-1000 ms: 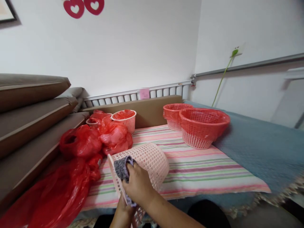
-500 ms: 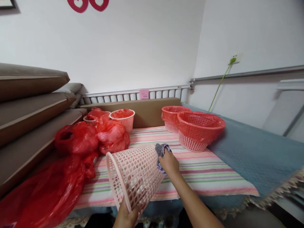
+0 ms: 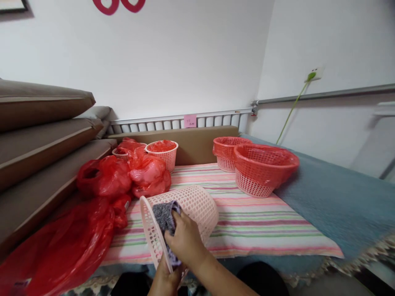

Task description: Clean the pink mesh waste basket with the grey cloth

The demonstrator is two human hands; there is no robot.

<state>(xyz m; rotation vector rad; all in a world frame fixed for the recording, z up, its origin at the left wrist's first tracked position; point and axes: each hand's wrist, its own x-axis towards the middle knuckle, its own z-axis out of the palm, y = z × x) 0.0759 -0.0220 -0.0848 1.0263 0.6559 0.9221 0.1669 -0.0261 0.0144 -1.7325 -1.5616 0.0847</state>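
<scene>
A pale pink perforated basket [image 3: 197,205] lies tilted on its side over the striped cloth, its open rim facing left. My left hand [image 3: 166,277] grips that rim at the lower left, fingers closed round it. Pressed against the basket's outer side near the rim is a grey and purple cloth [image 3: 165,216], held in my right hand [image 3: 187,238]. Part of the cloth is hidden behind my right fingers.
Two baskets lined with red bags [image 3: 265,164] [image 3: 230,152] stand at the right. Red plastic bags [image 3: 105,176] and another lined basket [image 3: 166,158] are at the left, beside stacked cushions [image 3: 46,131]. The striped cloth [image 3: 262,226] covers the middle.
My right hand has moved left with the cloth, from the basket's base end to near its rim. My left hand still holds the rim. The view has shifted slightly.
</scene>
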